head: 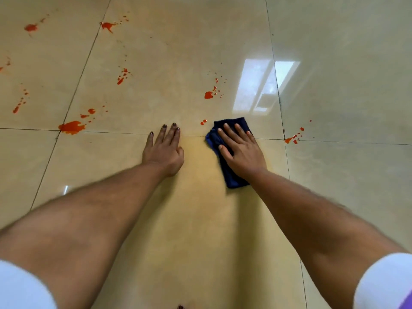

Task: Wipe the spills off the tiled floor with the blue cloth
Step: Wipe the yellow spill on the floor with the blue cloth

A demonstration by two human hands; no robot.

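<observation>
**Floor wipe: cloth under right hand, red spills ahead**

Glossy beige tiled floor [200, 219] fills the view, dark grout lines crossing it. Near edge: both forearms reach in from 7 and 5 o'clock, white sleeves [383, 284] at the bottom corners.

Left hand [163, 150] lies flat on the bare tile just left of centre, fingers straight and slightly spread, dark nail polish, holding nothing.

Right hand [242, 150] presses flat on the blue cloth [231, 177], fingers straight and spread on top, not curled round it. Cloth is folded, long axis running toward 12 o'clock, its far end past the fingertips and its near end sticking out below the wrist. It straddles the grout line.

Small red drops [203, 122] sit just beside the cloth's far left corner, at its 11 o'clock.

Farther out:
- large red puddle [71, 127] at 9 o'clock of the left hand, on the tile joint
- red splatter [294, 137] at 3 o'clock of the cloth, near a grout crossing
- red blot with droplets [209, 95] at 12 o'clock
- more red splashes [108, 25] toward 10–11 o'clock, far left

Window reflection [260, 85] glares on the tile at 1 o'clock.
</observation>
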